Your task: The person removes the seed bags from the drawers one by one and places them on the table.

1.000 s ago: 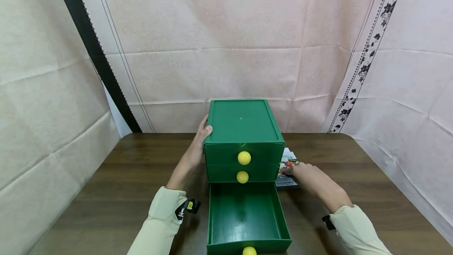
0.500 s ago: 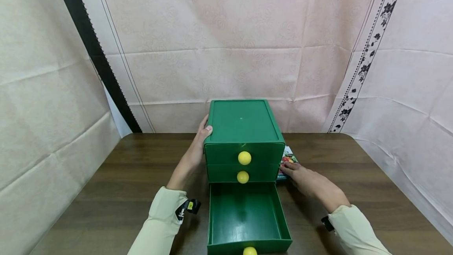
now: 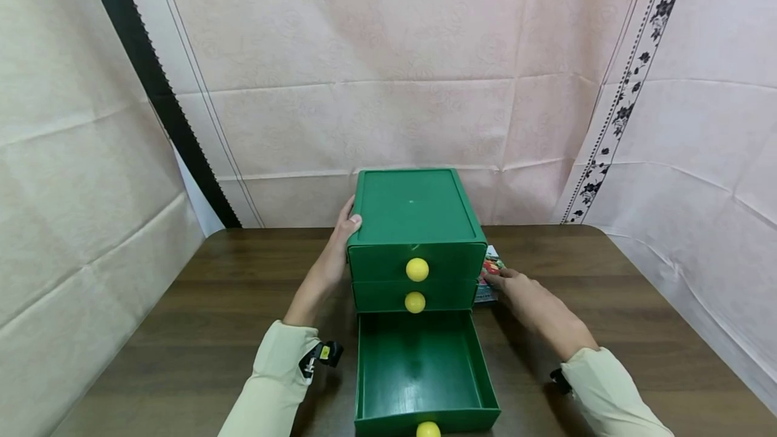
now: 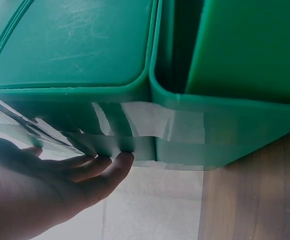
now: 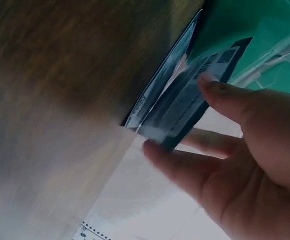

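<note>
green plastic drawer unit (image 3: 413, 204) on a brown wood-grain table (image 3: 243, 302); lowest drawer (image 3: 419, 369) pulled out, the two above it pushed in, yellow knob (image 3: 417, 270) on each. printed packet (image 5: 184, 105) is close by the unit's right side, partly hidden in the head view, its long axis apparently running roughly along that side, away from the person. the right hand (image 3: 531, 299) is the nearer; packet lies at its fingertips, to the left, held in a narrow pinch, thumb on one face. a second flat printed piece (image 5: 167, 75) sits just beside it. left hand (image 3: 338, 248) is across the unit, fingers extended and resting on its left wall. writing: barcode (image 5: 204, 62) and a square code (image 5: 227, 54) near one end of the packet, other lines too blurred to read; red and green print visible from above.
</note>
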Motion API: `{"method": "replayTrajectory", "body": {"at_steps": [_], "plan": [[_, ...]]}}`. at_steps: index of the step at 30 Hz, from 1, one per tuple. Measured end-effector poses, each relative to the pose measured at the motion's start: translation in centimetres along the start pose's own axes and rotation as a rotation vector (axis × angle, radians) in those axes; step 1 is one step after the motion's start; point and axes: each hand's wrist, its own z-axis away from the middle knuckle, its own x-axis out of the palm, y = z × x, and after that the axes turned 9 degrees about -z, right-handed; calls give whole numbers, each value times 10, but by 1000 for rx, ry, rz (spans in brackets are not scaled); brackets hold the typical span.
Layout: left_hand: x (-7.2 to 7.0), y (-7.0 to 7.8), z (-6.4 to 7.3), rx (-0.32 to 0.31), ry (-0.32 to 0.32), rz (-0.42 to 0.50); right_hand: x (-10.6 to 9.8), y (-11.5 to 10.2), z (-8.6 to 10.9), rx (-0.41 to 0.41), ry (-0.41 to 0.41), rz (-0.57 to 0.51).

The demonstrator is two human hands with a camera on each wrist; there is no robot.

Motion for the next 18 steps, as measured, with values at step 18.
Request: {"method": "replayTrajectory", "body": {"at_steps": [18], "plan": [[1,0,0,6,-3,11,8,9,-6,39,-186,-31]]}}
